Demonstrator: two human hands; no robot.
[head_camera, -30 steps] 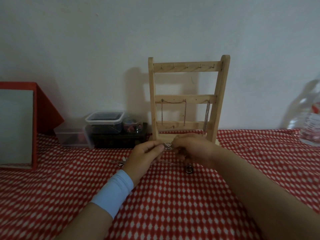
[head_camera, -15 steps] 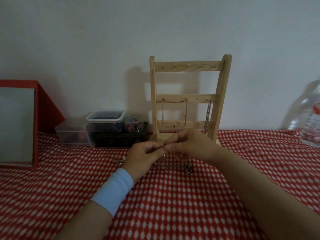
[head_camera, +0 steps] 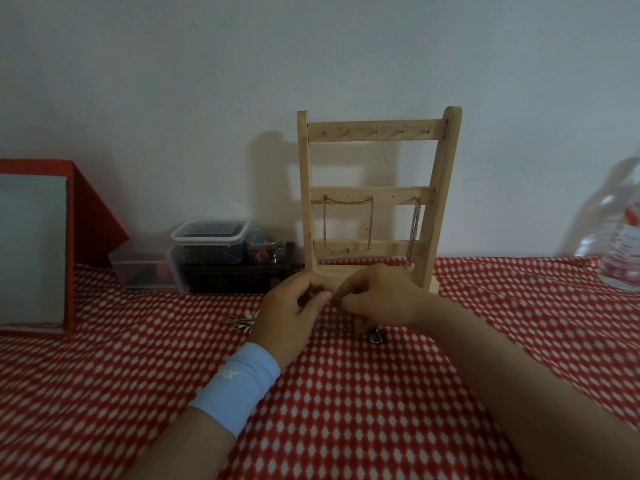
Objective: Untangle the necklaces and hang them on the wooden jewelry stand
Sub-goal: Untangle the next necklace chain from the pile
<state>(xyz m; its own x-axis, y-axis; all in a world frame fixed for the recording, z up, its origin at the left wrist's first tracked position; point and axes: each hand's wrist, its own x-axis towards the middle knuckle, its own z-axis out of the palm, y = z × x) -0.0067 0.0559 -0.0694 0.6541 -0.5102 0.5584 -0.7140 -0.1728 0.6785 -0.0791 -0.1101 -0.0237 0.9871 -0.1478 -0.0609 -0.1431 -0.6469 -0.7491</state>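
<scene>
The wooden jewelry stand (head_camera: pixel 377 129) stands against the wall, three rungs with small hooks. One chain (head_camera: pixel 347 202) drapes between two hooks of the middle rung; a second chain (head_camera: pixel 414 233) hangs at its right end. Just in front of the stand's base, my left hand (head_camera: pixel 294 313) and my right hand (head_camera: pixel 377 299) meet fingertip to fingertip, both pinching a thin tangled necklace (head_camera: pixel 333 299), mostly hidden by the fingers. Its pendant (head_camera: pixel 375 336) rests on the cloth below my right hand. A red-and-white corded piece (head_camera: pixel 242 320) lies left of my left hand.
Red-and-white patterned cloth (head_camera: pixel 346 410) covers the table. Stacked clear plastic boxes (head_camera: pixel 207 244) and a dark tray sit left of the stand. A red box with a mirror (head_camera: pixel 34 251) stands at far left. A clear plastic bottle (head_camera: pixel 620 230) is at the right edge.
Both hands stay together at the necklace. The silvery clump seen between the fingertips a second ago is now covered by them; the fingers have shifted slightly.
</scene>
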